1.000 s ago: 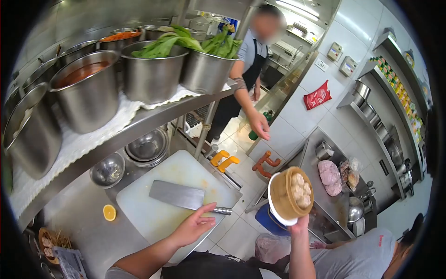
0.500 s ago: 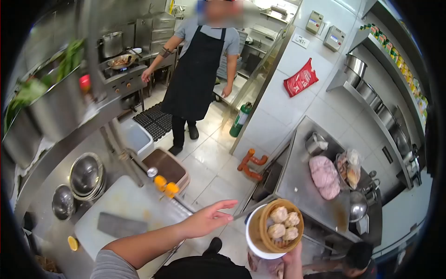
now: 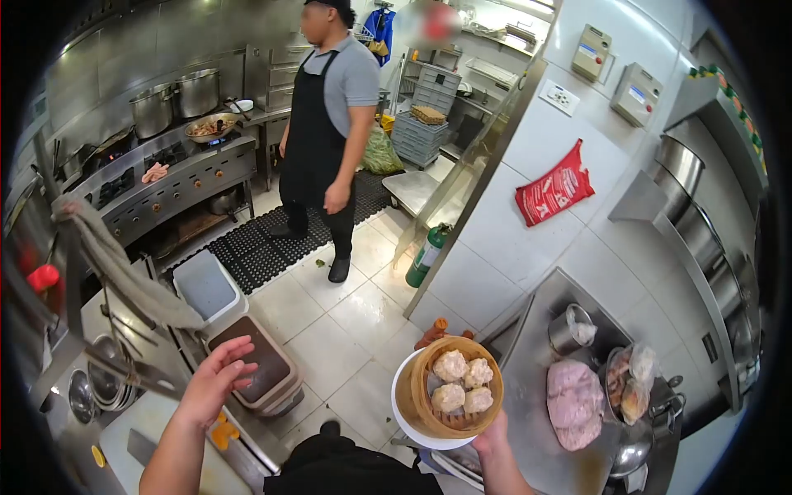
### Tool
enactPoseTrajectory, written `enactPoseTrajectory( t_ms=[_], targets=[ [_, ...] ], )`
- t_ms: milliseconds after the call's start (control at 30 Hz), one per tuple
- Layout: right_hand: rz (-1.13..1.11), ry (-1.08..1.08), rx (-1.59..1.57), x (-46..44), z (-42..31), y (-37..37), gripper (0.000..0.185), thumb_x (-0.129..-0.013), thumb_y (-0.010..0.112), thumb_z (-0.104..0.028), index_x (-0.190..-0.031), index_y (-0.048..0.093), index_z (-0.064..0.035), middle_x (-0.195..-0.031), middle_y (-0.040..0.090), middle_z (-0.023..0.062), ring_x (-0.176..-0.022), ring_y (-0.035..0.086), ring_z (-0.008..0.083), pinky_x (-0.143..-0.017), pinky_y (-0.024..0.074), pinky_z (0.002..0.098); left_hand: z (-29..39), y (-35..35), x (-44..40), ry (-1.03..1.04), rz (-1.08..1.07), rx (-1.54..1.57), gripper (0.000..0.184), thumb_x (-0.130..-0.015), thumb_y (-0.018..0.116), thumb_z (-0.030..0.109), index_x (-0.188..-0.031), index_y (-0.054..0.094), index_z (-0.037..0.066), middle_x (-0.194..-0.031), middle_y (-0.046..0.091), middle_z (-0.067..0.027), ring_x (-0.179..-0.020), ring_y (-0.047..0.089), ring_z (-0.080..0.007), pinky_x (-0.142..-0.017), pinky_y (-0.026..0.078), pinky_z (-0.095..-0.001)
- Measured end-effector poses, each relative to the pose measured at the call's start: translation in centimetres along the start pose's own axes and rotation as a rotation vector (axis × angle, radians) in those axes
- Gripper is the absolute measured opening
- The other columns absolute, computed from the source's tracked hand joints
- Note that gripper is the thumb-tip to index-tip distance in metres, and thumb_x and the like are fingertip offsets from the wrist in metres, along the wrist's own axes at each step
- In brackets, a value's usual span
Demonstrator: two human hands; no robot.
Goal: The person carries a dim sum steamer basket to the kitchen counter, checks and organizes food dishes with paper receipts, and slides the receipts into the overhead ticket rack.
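Note:
My right hand [image 3: 493,436] grips a white plate [image 3: 403,410] by its right side. On the plate stands a round bamboo steamer basket [image 3: 429,422], with several pleated dumplings [image 3: 450,365] inside. My left hand [image 3: 218,378] is raised in the air at the left, fingers spread, holding nothing. Below and behind it lie a brown lidless bin [image 3: 262,359] and some orange pieces [image 3: 223,431] at the counter's edge.
A co-worker in a black apron [image 3: 318,157] stands on the floor mat ahead, near the stove [image 3: 177,181]. To the right, a steel table [image 3: 536,346] bears a bag of pink meat [image 3: 575,404]. A green cylinder [image 3: 427,254] stands by the wall corner. A cutting board [image 3: 157,429] lies at lower left.
My view has shifted forward. The plate and steamer appear farther left and slightly higher, while my left hand has swung left, away from them. The co-worker has turned and stepped back towards the stove.

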State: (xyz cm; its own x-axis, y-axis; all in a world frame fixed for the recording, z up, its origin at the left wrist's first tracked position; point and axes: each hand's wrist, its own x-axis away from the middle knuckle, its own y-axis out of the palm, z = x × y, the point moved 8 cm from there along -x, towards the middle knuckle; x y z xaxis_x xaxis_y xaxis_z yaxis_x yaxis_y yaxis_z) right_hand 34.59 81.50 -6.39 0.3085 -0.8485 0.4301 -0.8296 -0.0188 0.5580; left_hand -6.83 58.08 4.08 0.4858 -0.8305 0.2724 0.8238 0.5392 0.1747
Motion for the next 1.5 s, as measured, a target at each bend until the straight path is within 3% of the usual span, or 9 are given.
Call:
enactPoseTrajectory(
  t_ms=[167,533,700,800,867,967,1100,1200,1500],
  targets=[
    [-0.189,0.005,-0.031,-10.9,-2.3,7.4,0.046,-0.099,0.041,-0.031,-0.134,0.046,-0.0012,-0.133,0.051,0.0174,-0.118,0.053,0.0339,-0.099,0.0451,0.0484,3.0,0.8,-12.0,0.044,-0.039,-0.045,0.044,-0.096,0.051,0.014,-0.139,0.043,0.01,-0.14,0.046,-0.0062,-0.117,0.053,-0.0184,-0.093,0.043,-0.0306],
    [-0.077,0.111,-0.066,-33.2,-6.8,17.3,0.044,-0.1,0.042,-0.028,-0.133,0.045,0.0003,-0.131,0.052,0.0185,-0.115,0.055,0.0327,-0.097,0.0478,0.0474,7.4,9.6,-41.3,0.034,-0.242,0.046,0.045,-0.096,0.053,0.014,-0.139,0.043,0.01,-0.14,0.046,-0.006,-0.116,0.054,-0.0177,-0.093,0.043,-0.0302],
    [-0.068,0.134,-0.023,-45.5,-7.9,20.6,0.044,-0.101,0.038,-0.028,-0.135,0.043,-0.0003,-0.134,0.05,0.018,-0.12,0.052,0.0319,-0.101,0.0453,0.0477,2.9,17.2,-55.7,-0.212,-0.454,0.095,0.048,-0.099,0.05,0.025,-0.143,0.036,0.011,-0.138,0.046,-0.008,-0.118,0.053,-0.0215,-0.096,0.044,-0.0366],
    [-0.128,0.217,0.001,-54.4,-8.2,25.1,0.045,-0.101,0.036,-0.029,-0.135,0.045,-0.0015,-0.134,0.051,0.0167,-0.119,0.054,0.0305,-0.101,0.0453,0.0452,3.6,19.9,-63.1,-0.379,-0.438,0.135,0.046,-0.102,0.044,0.031,-0.143,0.036,0.012,-0.137,0.046,-0.0072,-0.117,0.053,-0.0215,-0.092,0.047,-0.0361],
    [-0.169,0.249,0.163,-59.8,-8.8,29.4,0.051,-0.103,0.032,-0.04,-0.135,0.045,-0.0029,-0.134,0.052,0.0151,-0.118,0.054,0.0269,-0.103,0.0442,0.0435,3.4,19.7,-68.7,-0.408,-0.399,0.075,0.046,-0.103,0.037,0.036,-0.143,0.036,0.013,-0.137,0.047,-0.0073,-0.117,0.054,-0.0223,-0.092,0.049,-0.038],
    [-0.236,0.289,0.124,-67.2,-10.1,37.6,0.052,-0.103,0.032,-0.043,-0.135,0.045,-0.0039,-0.132,0.053,0.0139,-0.117,0.055,0.0251,-0.101,0.0458,0.0412,6.0,18.5,-77.1,-0.286,-0.369,0.387,0.049,-0.103,0.031,0.044,-0.14,0.037,0.013,-0.131,0.049,-0.0093,-0.119,0.051,-0.0258,-0.088,0.051,-0.0467],
    [-0.287,0.362,0.103,-76.5,-10.6,46.6,0.051,-0.103,0.031,-0.041,-0.136,0.043,-0.0044,-0.132,0.053,0.0137,-0.118,0.055,0.0254,-0.103,0.0448,0.0423,12.7,17.2,-85.2,-0.226,-0.295,0.475,0.064,-0.099,0.028,0.057,-0.146,0.033,0.012,-0.146,0.041,-0.0109,-0.131,0.042,-0.0298,-0.108,0.034,-0.049],
    [-0.275,0.397,0.075,-83.2,-10.4,51.8,0.054,-0.103,0.028,-0.044,-0.136,0.042,-0.0048,-0.132,0.052,0.0141,-0.119,0.054,0.0265,-0.104,0.0441,0.042,14.0,16.8,-92.2,-0.284,-0.331,0.635,0.079,-0.094,0.024,0.068,-0.148,0.028,0.011,-0.149,0.035,-0.0138,-0.135,0.036,-0.0326,-0.111,0.03,-0.0509],
    [-0.275,0.202,0.07,-102.9,-16.2,62.5,0.059,-0.103,0.026,-0.048,-0.138,0.04,-0.003,-0.135,0.05,0.0145,-0.122,0.052,0.0253,-0.104,0.0429,0.0408,22.3,17.5,-118.3,-0.2,-0.572,0.652,0.077,-0.095,0.019,0.066,-0.149,0.024,0.011,-0.15,0.032,-0.0144,-0.135,0.036,-0.0334,-0.111,0.032,-0.0495]
  ],
)
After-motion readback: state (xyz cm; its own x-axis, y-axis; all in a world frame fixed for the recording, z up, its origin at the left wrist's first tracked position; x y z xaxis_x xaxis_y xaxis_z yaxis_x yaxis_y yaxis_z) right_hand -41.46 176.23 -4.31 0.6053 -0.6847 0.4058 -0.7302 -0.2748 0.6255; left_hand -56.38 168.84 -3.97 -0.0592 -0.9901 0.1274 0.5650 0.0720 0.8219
